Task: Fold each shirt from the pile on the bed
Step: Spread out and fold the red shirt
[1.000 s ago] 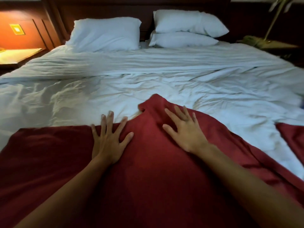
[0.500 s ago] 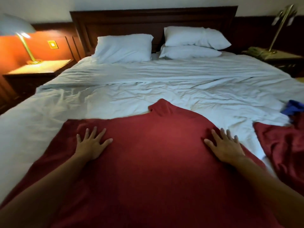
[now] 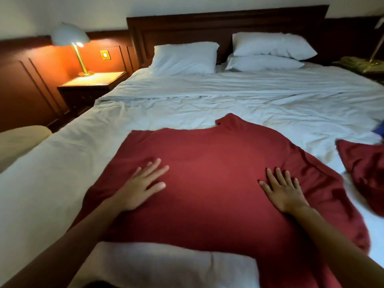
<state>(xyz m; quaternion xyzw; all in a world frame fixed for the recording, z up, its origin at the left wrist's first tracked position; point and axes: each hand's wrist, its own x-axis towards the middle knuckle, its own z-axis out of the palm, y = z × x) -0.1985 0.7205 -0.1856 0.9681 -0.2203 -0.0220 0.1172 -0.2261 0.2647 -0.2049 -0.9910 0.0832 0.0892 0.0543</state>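
A dark red shirt (image 3: 212, 167) lies spread flat on the white bed (image 3: 207, 96), its collar pointing toward the pillows. My left hand (image 3: 141, 183) rests palm down on the shirt's left part, fingers spread. My right hand (image 3: 283, 190) lies flat on the right part, fingers apart, beside the rumpled right sleeve. Neither hand grips the cloth. At the right edge sits the pile: another red garment (image 3: 363, 169) with a bit of blue cloth (image 3: 380, 132) behind it.
Three white pillows (image 3: 185, 59) lean on the dark wooden headboard (image 3: 218, 26). A lit lamp (image 3: 72, 42) stands on the nightstand (image 3: 93, 84) at the left. A white fabric (image 3: 166, 265) lies at the near edge. A pale cushion (image 3: 18, 142) is at far left.
Both hands slid down the shirt toward me, after spreading outward from the collar area. The view pulled back and shifted, showing the lamp and the white fabric at the near edge.
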